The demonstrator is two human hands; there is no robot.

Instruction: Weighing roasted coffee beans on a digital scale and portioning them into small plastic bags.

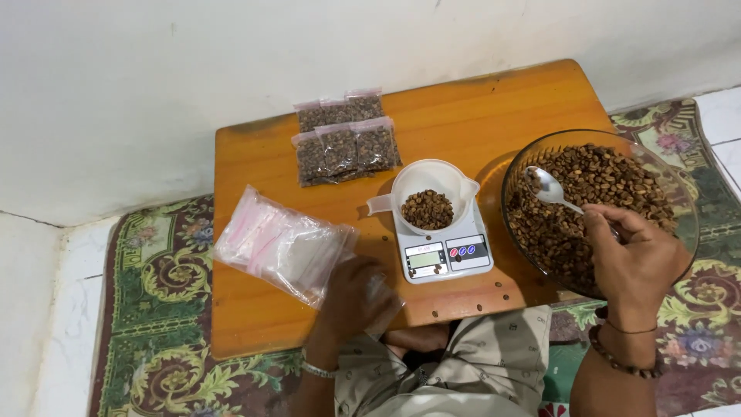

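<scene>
R hand [637,266] closed on spoon [552,189], bowl end empty over beans in glass bowl [679,193] at 3 o'clock. L hand [351,297] curled on empty bags [282,243], 8 o'clock of scale [444,251]. Risk: overfull scoop spills beans btwn bowl & cup [428,197]; bowl overhangs bench [255,309] edge, could tip.
</scene>
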